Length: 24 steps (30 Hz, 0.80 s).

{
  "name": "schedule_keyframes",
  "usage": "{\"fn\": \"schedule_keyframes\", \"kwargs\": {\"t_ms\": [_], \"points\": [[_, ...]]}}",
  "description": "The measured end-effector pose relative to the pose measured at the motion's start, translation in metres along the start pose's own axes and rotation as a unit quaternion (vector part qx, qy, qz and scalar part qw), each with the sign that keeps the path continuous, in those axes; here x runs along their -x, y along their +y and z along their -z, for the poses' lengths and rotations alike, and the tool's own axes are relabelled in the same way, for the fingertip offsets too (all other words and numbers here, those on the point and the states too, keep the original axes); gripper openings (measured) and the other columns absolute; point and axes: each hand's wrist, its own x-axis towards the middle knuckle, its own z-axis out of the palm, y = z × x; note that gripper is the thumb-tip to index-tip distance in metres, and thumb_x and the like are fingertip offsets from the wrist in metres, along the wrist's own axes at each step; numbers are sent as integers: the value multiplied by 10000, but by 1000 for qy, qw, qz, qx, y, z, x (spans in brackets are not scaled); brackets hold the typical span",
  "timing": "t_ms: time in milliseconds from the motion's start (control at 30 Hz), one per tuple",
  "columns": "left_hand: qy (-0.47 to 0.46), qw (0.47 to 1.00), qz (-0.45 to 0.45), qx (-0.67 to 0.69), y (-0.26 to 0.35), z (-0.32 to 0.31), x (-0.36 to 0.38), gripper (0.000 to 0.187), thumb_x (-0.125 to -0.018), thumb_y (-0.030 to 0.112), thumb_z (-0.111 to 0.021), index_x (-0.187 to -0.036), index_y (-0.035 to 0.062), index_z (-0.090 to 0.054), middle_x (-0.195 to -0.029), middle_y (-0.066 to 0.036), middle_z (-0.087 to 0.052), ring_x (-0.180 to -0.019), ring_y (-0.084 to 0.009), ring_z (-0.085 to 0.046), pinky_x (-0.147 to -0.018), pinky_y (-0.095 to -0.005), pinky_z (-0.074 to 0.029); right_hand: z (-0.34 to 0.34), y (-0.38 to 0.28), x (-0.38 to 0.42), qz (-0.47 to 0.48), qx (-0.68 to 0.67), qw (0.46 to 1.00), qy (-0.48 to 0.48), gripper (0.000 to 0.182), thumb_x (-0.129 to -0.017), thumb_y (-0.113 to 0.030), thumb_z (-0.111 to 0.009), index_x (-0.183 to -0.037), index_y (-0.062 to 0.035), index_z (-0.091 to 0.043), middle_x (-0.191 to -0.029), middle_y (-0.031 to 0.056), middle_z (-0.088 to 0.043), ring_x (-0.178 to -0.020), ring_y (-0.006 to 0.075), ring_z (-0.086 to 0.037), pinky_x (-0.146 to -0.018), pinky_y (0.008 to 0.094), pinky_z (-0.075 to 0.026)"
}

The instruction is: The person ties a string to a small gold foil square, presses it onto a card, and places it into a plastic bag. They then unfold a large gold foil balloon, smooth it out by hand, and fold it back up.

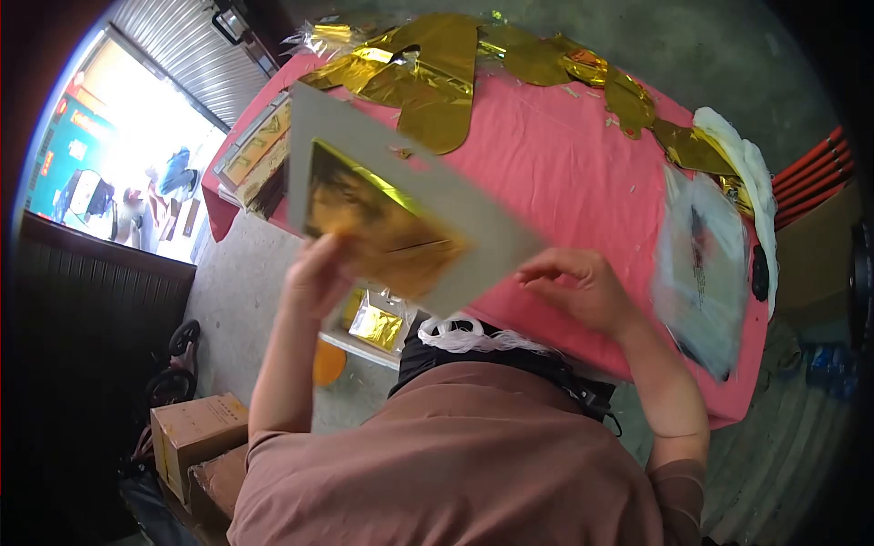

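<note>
One gold-centred sheet [391, 241] in left hand [320, 275]

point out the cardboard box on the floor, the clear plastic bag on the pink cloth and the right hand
Cardboard box [198, 428]: head view, side.
Clear plastic bag [699, 264]: head view, middle.
Right hand [583, 287]: head view, back.

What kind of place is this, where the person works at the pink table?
Probably a small workshop or storeroom: gold foil pieces on the pink cloth, cardboard boxes on the left, and a corrugated metal shutter.
</note>
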Motion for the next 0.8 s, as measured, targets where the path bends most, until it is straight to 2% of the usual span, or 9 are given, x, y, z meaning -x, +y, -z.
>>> {"fn": "schedule_keyframes", "kwargs": {"t_ms": [133,200,233,300,400,433,700,733,800], "points": [[95,993,38,-57,27,90,61,255,-867,245,-583,-1004,30,-599,-956,-81,-646,-883,-208,-630,-812,-350,-504,12,15,8,-86,5,995,50,133,-885,-20,-543,-979,-5,-635,-868,34,-646,-805,85,-609,-729,225,-499],[96,990,99,-14,10,197,108,255,-879,261,-562,-1003,40,-598,-963,-86,-644,-894,-213,-627,-822,-361,-500,14,22,10,-94,-23,992,77,125,-896,-40,-532,-964,-11,-634,-823,22,-634,-765,73,-595,-703,216,-496],[173,979,104,-20,2,159,114,274,-890,266,-541,-1051,48,-587,-1003,-90,-640,-925,-223,-619,-857,-375,-485,14,23,10,-95,-25,992,74,125,-896,-40,-532,-964,-11,-634,-823,22,-634,-765,73,-595,-703,216,-496],[292,949,113,30,-41,227,141,358,-904,242,-514,-1173,7,-528,-1111,-110,-619,-993,-230,-603,-895,-378,-468,14,23,9,-108,-18,991,77,131,-901,-47,-526,-969,-13,-633,-817,17,-634,-743,63,-582,-680,206,-485],[308,938,112,110,-117,293,167,341,-912,198,-514,-1215,43,-492,-1168,-92,-579,-1065,-240,-558,-917,-409,-447,12,25,5,-115,-6,990,82,132,-902,-56,-527,-968,-17,-635,-805,13,-633,-727,56,-572,-658,196,-470],[386,906,138,108,-129,272,154,318,-911,198,-527,-1200,70,-494,-1156,-83,-574,-1055,-253,-551,-903,-411,-449,12,25,5,-117,-5,990,82,132,-902,-56,-527,-968,-17,-635,-805,13,-633,-727,56,-572,-658,196,-470],[496,840,219,10,-176,276,97,353,-867,293,-612,-1156,113,-520,-1112,-61,-554,-1053,-233,-512,-932,-393,-393,8,23,3,-126,31,986,101,121,-895,-65,-539,-954,-23,-636,-777,5,-625,-699,43,-548,-640,184,-447],[436,877,203,7,-183,299,91,426,-848,373,-625,-1157,100,-521,-1107,-70,-535,-1090,-222,-481,-962,-440,-352,8,23,2,-126,32,986,100,121,-895,-65,-539,-954,-23,-636,-777,5,-625,-699,43,-548,-640,184,-447],[463,850,252,-11,-185,314,73,462,-825,420,-638,-1135,97,-526,-1081,-69,-537,-1084,-216,-483,-955,-461,-342,7,26,2,-120,22,987,108,120,-893,-70,-543,-951,-25,-638,-771,2,-621,-689,41,-538,-633,181,-439]]}}
